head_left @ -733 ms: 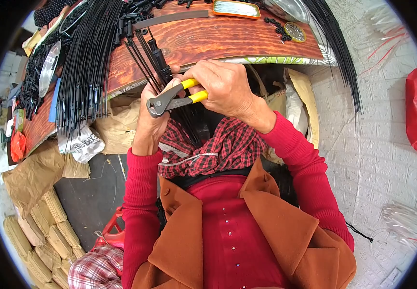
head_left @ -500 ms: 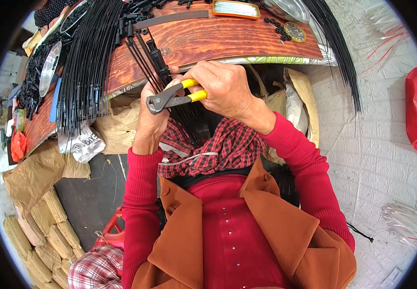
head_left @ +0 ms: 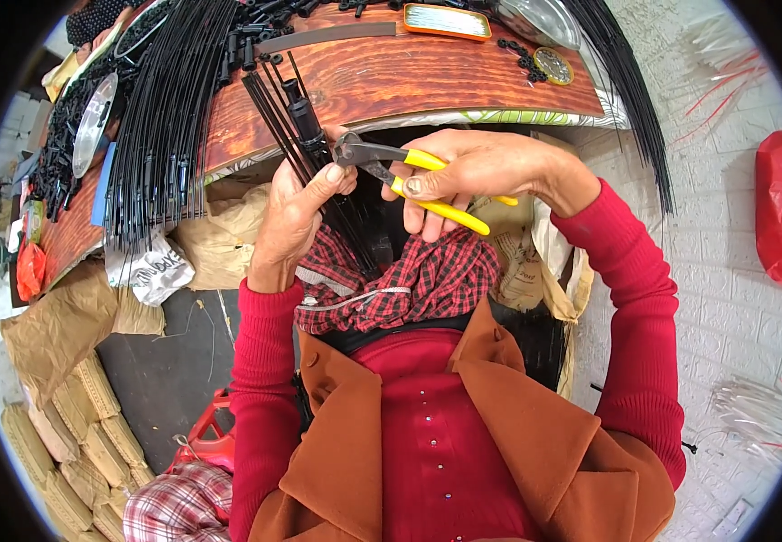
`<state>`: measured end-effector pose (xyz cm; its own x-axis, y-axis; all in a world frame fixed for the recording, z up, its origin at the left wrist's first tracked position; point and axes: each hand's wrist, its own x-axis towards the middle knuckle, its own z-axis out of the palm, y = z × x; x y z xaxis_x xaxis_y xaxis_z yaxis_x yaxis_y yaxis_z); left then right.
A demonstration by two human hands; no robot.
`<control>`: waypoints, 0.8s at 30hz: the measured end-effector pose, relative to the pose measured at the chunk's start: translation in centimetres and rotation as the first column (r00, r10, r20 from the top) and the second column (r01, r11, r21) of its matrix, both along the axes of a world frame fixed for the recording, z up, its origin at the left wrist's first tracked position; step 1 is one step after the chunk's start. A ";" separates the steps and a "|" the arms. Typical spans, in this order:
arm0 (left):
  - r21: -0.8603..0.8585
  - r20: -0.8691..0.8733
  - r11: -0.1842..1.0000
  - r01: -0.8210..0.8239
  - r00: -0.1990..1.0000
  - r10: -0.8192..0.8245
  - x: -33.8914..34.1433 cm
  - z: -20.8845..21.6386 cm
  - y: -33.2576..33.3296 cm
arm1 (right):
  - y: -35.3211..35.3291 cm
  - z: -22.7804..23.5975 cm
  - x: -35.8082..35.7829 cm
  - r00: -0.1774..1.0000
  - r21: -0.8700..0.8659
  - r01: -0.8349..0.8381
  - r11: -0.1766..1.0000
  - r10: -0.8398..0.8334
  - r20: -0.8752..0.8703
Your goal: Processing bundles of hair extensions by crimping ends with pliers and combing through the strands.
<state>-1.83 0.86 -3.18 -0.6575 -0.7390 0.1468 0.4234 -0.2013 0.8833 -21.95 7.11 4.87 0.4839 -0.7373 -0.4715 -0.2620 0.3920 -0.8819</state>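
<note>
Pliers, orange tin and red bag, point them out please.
Pliers (head_left: 449,214), head view, lower yellow handle.
Orange tin (head_left: 446,36), head view, near rim.
Red bag (head_left: 778,212), head view, middle of its side.

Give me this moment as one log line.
left grip: black rods | right grip: yellow-handled pincers | pincer head: beside left thumb

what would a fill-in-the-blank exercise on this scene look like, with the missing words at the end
The handles of the pliers in the right hand are coloured ____.
The bundle of thin black rods is held in the person's ____ hand.
The checked cloth below the hands is patterned in black and ____.
The red bag shows against the white wall on the ____ side of the picture.

Missing words: yellow; left; red; right
</note>
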 end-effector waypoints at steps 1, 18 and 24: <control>-0.009 -0.017 1.000 0.011 1.000 -0.011 0.0 -0.2 0.0 | -0.1 0.3 0.0 1.000 0.031 -0.022 0.999 0.022 -0.015; -0.035 0.028 0.999 0.013 1.000 -0.012 -0.2 0.0 0.3 | -2.0 1.5 -0.9 0.985 0.127 -0.170 0.977 0.174 -0.021; -0.056 0.047 0.998 -0.026 0.998 0.029 -0.3 0.6 0.8 | -2.2 1.7 -1.0 0.981 0.171 -0.175 0.970 0.186 -0.052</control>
<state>-2.15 1.66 -2.63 -0.6445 -0.7483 0.1572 0.3851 -0.1401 0.9122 -22.95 4.90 6.59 0.5650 -0.5496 -0.6154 -0.3982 0.4716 -0.7868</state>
